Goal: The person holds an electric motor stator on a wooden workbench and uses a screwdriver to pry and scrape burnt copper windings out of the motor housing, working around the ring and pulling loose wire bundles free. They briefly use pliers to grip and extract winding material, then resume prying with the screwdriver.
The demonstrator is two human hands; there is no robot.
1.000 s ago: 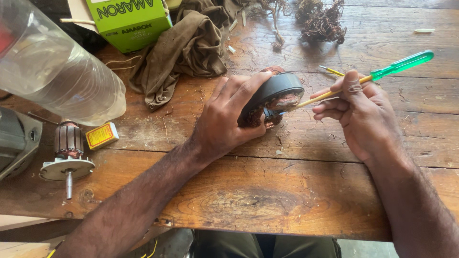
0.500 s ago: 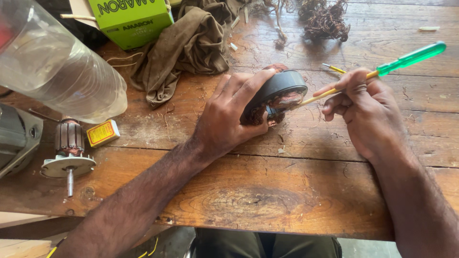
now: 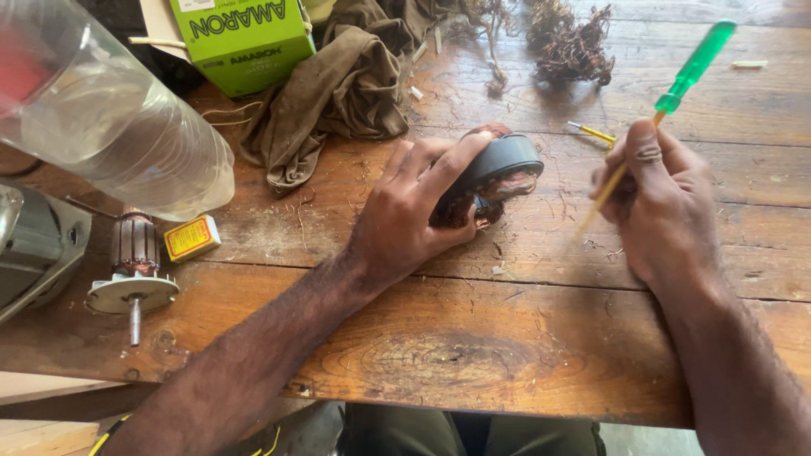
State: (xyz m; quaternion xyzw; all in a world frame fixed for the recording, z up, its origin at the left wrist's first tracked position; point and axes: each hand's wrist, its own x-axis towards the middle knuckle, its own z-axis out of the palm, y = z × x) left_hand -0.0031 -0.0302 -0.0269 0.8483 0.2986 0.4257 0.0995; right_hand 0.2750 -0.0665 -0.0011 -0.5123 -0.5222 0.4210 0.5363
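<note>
Head view, left to right. A clear plastic bottle [image 3: 110, 127], a motor armature [image 3: 133, 257] and a small yellow box [image 3: 192, 238] lie at the left of the wooden counter [image 3: 473, 355], with a brown rag [image 3: 338, 93] behind. At centre, a motor stator [image 3: 494, 173] with a dark ring casing is pressed to the counter, the left hand [image 3: 414, 215] closed over its rim. The stator is judged rigid and fairly heavy, its copper windings delicate; it is best taken by the casing. The right hand [image 3: 663, 203] is closed round a green-handled screwdriver [image 3: 667, 105], held clear of the stator.
</note>
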